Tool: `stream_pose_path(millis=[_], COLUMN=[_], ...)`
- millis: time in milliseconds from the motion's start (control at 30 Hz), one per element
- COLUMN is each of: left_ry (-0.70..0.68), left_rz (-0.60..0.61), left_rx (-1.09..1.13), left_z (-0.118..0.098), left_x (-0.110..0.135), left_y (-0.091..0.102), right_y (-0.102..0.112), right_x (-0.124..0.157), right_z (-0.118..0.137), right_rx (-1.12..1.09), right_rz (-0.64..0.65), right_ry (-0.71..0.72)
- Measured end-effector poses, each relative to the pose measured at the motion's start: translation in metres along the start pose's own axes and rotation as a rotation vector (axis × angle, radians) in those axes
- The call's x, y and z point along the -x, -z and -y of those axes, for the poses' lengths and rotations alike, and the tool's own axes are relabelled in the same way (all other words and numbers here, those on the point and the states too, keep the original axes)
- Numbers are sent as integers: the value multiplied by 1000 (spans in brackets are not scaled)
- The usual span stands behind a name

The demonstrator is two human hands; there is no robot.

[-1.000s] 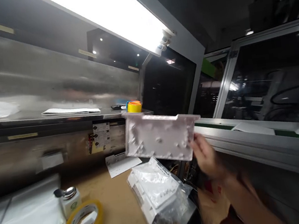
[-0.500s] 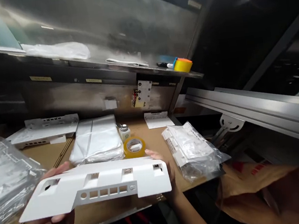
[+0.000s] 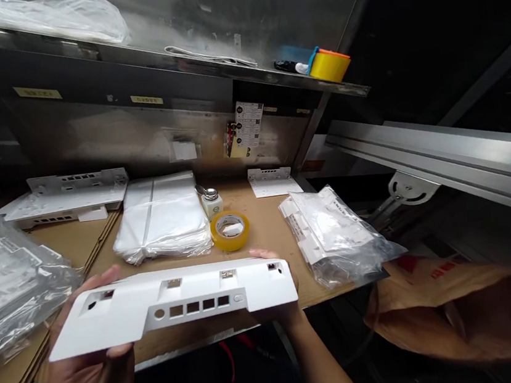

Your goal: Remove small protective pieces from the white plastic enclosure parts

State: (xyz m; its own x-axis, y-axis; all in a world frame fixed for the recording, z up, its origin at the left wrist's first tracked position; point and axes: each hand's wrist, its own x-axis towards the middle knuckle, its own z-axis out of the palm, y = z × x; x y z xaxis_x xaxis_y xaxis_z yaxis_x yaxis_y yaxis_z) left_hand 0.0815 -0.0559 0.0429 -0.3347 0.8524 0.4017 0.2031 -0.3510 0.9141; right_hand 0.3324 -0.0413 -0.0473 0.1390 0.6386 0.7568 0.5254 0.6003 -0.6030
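While both hands, left hand [image 3: 90, 379] and right hand [image 3: 284, 303], clamp the white cover [image 3: 176, 300], inspection seems underway; turning it needs care.

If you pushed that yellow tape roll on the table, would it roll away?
Probably not: the yellow tape roll lies flat on its side on the table, so it would likely slide. Stood on edge, its round shape might roll. It looks light.

right hand [image 3: 284, 303] mostly behind white panel [image 3: 175, 299], labels perhaps illegible
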Motion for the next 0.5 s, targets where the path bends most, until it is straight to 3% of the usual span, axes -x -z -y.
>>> stream_pose_path(millis=[133,367,500], left_ry=[26,31,-3], left_rz=[47,25,2], left_rx=[2,136,216], left_z=[3,-1,0], left_x=[2,9,10], left_y=[-6,-13,-17], right_y=[-2,-1,0], right_x=[7,8,7], right_z=[-5,-7,-7], right_rx=[8,-229,-237], right_rz=[3,-58,-81], right_ry=[-62,-208,-234])
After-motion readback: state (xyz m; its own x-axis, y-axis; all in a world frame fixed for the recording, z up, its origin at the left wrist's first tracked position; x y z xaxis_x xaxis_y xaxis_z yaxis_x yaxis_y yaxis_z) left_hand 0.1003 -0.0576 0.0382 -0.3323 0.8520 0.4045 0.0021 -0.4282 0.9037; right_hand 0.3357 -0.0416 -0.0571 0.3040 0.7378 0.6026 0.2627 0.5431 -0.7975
